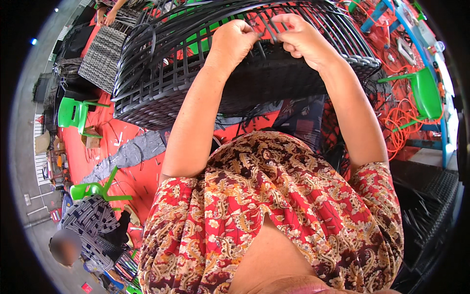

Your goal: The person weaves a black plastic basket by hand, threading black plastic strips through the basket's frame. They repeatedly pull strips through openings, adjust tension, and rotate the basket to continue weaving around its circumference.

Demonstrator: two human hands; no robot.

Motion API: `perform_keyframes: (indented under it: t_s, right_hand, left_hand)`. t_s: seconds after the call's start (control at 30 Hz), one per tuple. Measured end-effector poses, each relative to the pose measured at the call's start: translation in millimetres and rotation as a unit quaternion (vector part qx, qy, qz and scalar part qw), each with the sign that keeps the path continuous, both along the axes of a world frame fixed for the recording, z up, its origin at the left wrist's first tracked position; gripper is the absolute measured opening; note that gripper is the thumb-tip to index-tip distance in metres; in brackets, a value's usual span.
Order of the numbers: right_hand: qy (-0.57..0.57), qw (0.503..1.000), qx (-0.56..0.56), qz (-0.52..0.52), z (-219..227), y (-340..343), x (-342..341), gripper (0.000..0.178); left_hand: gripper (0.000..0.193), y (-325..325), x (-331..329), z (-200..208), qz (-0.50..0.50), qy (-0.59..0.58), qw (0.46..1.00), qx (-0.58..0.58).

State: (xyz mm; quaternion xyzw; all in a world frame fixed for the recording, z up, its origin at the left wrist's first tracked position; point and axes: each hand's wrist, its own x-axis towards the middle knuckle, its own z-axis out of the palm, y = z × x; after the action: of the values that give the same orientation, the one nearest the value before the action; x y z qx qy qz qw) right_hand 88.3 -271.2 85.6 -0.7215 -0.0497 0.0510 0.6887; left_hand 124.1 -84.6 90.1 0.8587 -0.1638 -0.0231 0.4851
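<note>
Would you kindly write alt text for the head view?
A person's left hand and right hand pinch thin black strips at a large, partly woven black frame. Around are green chairs, tangled orange cord and a red floor.

Half-woven black wickerwork (154,104) and orange hose (394,131) mark a workshop.

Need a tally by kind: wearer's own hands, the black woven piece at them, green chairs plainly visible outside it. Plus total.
Wearer's hands: 2
Black woven piece: 1
Green chairs: 3
Total: 6
Left out: green patches behind the weave, kind unclear.
</note>
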Motion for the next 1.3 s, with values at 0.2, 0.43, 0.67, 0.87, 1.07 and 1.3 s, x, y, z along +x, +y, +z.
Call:
perform_keyframes:
  t_s: [0.2,0.43,0.67,0.87,1.07,1.3]
  right_hand:
    - [0.024,0.993,0.119,0.010,2.9,-0.9,-3.7,0.047]
    - [-0.047,0.945,-0.312,0.081,26.1,9.1,-1.6,0.054]
    - [-0.047,0.975,-0.207,0.067,66.2,-21.6,-13.6,0.034]
    - [-0.001,0.985,-0.172,-0.008,38.2,-38.4,-12.4,0.040]
    - [0.013,0.999,-0.052,-0.008,11.9,-29.1,-8.7,0.044]
    - [0.026,0.996,0.088,-0.015,-1.1,-32.5,-9.6,0.043]
  left_hand:
    - [0.014,-4.6,0.2,-1.4,-0.079,-0.046,0.991,0.097]
    - [0.019,-6.6,-5.1,3.6,-0.087,-0.027,0.988,0.122]
    - [0.022,-19.6,-8.7,12.5,-0.108,-0.119,0.985,0.058]
    - [0.013,-33.1,-2.4,4.4,-0.120,0.078,0.985,-0.098]
    - [0.013,-33.4,3.5,2.4,-0.058,0.083,0.994,-0.051]
    - [0.024,-42.6,9.8,2.6,-0.075,-0.133,0.962,0.227]
